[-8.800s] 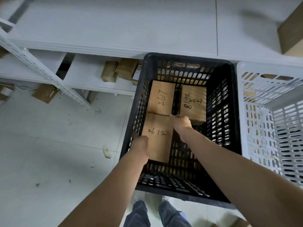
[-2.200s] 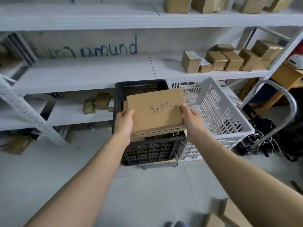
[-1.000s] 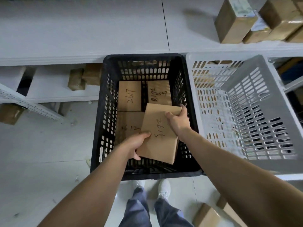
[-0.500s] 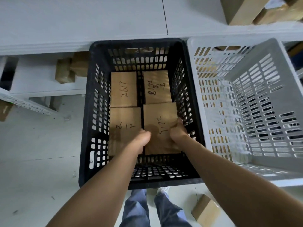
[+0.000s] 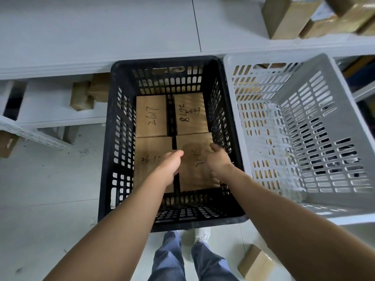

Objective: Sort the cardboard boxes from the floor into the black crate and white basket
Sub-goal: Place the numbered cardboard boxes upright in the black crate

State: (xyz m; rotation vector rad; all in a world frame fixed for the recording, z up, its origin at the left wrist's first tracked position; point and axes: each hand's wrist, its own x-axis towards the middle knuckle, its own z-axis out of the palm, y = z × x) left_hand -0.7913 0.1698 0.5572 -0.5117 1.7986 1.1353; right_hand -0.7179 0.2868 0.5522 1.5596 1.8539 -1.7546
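Inside the black crate (image 5: 105,159) several flat cardboard boxes lie side by side, each with handwritten numbers. The near-right one, the box marked 5192 (image 5: 192,179), lies flat on the crate floor. My left hand (image 5: 170,166) is at its left edge, in the gap beside the box marked 2612 (image 5: 150,151). My right hand (image 5: 218,161) holds its right edge, thumb on top. My fingers are mostly hidden. The white basket (image 5: 304,128) stands right of the crate and holds no boxes.
A loose cardboard box (image 5: 256,264) lies on the floor by my right foot. White shelving runs behind the crate, with boxes (image 5: 284,15) on its upper right and small boxes (image 5: 82,96) on the low shelf at left. Grey floor stretches left.
I carried the box marked 5192 to the crate, lowered it in, and it now lies flat at the near right. My hands have stayed at its edges over the last half second.
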